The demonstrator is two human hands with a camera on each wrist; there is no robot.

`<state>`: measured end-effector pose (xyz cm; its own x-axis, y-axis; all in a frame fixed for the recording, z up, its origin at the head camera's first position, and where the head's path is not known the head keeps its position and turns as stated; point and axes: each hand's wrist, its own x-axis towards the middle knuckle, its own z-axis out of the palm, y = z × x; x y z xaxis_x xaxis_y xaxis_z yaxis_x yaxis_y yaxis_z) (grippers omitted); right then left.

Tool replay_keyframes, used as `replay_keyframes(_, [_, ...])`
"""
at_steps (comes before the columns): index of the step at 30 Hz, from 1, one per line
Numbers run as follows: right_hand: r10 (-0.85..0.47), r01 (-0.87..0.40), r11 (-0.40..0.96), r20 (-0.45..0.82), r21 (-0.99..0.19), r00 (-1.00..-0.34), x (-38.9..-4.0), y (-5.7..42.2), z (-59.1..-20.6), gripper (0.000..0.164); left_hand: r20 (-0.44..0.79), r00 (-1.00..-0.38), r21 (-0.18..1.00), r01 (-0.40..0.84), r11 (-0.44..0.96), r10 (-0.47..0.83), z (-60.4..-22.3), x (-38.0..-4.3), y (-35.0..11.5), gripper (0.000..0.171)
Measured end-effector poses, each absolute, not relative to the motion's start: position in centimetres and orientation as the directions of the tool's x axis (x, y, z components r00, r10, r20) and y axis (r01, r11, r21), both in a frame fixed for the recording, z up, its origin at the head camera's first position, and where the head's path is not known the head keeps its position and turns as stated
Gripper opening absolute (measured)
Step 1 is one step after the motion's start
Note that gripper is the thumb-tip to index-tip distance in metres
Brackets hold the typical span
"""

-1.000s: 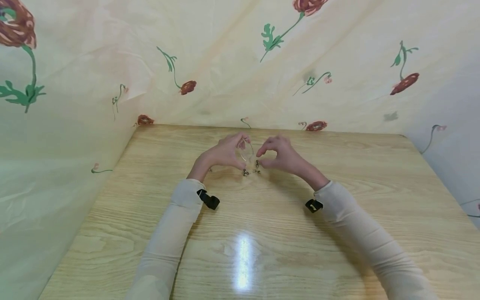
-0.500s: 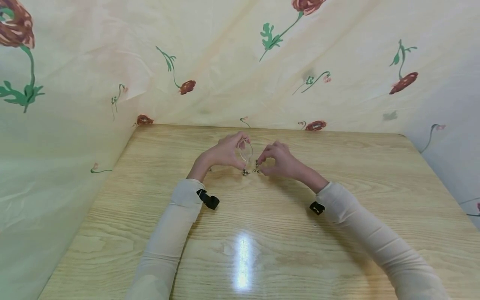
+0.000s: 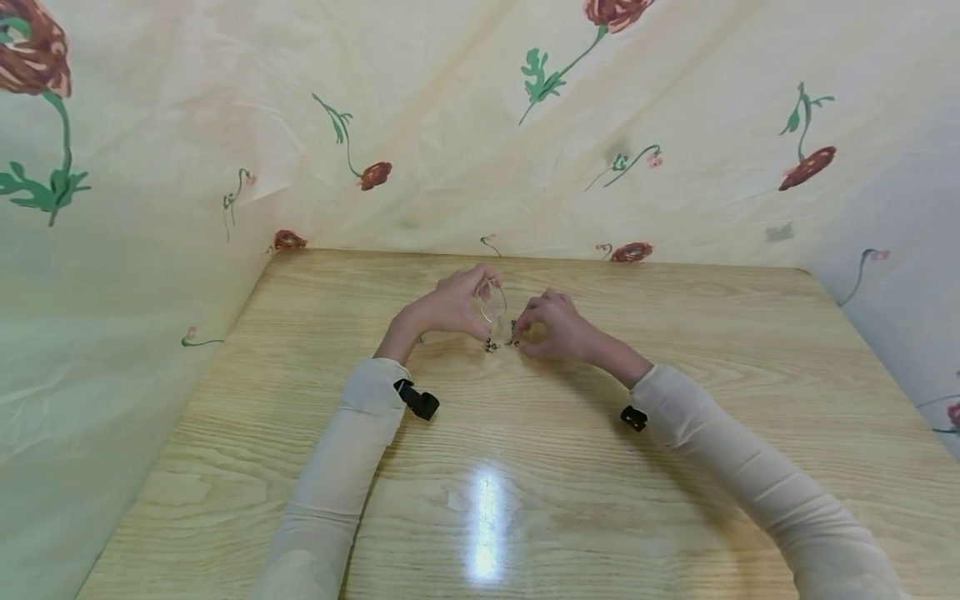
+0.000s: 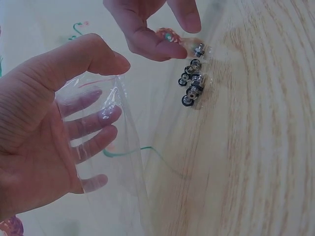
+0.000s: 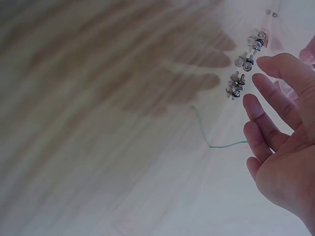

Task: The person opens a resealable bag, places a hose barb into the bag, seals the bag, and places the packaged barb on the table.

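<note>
My left hand [image 3: 450,304] holds a clear plastic zip bag [image 4: 120,162] with a red line along its top. The thumb lies at the bag's mouth, and the fingers show through the film. Several small metal fittings [image 4: 193,88] with black rings lie in a loose row on the table between the hands. My right hand [image 3: 558,327] is right beside them, thumb and forefinger bent toward each other. In the left wrist view a gap shows between its fingertips, close to the endmost fitting [image 4: 199,50]. The right wrist view shows its other fingers [image 5: 256,115] loosely bent.
The wood-grain table [image 3: 420,500] reaches back to a flower-patterned sheet [image 3: 450,125] hanging behind and at the left. Two more tiny pieces [image 5: 271,14] lie farther along in the right wrist view. Black straps [image 3: 417,400] hang at both wrists.
The right hand has moved slightly down and closer to the fittings, its thumb and forefinger drawing nearer each other. The left hand and the bag have stayed in place.
</note>
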<state>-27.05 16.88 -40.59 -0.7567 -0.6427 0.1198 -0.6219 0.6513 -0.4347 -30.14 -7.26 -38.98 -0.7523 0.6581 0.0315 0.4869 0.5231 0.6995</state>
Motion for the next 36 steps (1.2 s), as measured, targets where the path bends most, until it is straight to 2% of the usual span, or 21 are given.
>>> replay_keyframes(36, [-0.666, -0.621, 0.65, 0.064, -0.438, -0.743, -27.19, 16.68, -40.85, 0.01, 0.016, -0.763, 0.682, 0.481, 0.551, 0.646, -38.73, -30.09, -7.26, 0.068])
